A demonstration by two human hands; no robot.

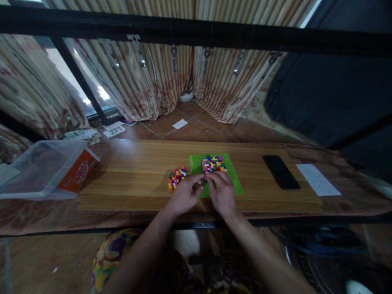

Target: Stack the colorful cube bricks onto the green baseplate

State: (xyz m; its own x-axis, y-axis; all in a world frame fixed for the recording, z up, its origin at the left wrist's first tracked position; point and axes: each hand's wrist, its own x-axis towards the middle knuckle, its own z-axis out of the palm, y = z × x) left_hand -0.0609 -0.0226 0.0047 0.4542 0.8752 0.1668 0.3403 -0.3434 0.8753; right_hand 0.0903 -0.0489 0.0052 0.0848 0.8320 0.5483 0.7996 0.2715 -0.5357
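Observation:
A green baseplate (234, 179) lies on the wooden table (134, 179). On its far half stands a block of many small coloured bricks (213, 164). A loose heap of coloured bricks (177, 177) lies just left of the plate. My left hand (185, 196) and my right hand (223, 191) meet over the plate's near edge, fingers curled and pinched together at a small piece I cannot make out. Both hands sit right in front of the built block.
A black phone (281, 171) and a white paper sheet (317, 179) lie on the table's right side. A clear plastic bin (39, 167) with an orange box (79, 171) stands at the left. Curtains and a black frame bar rise behind.

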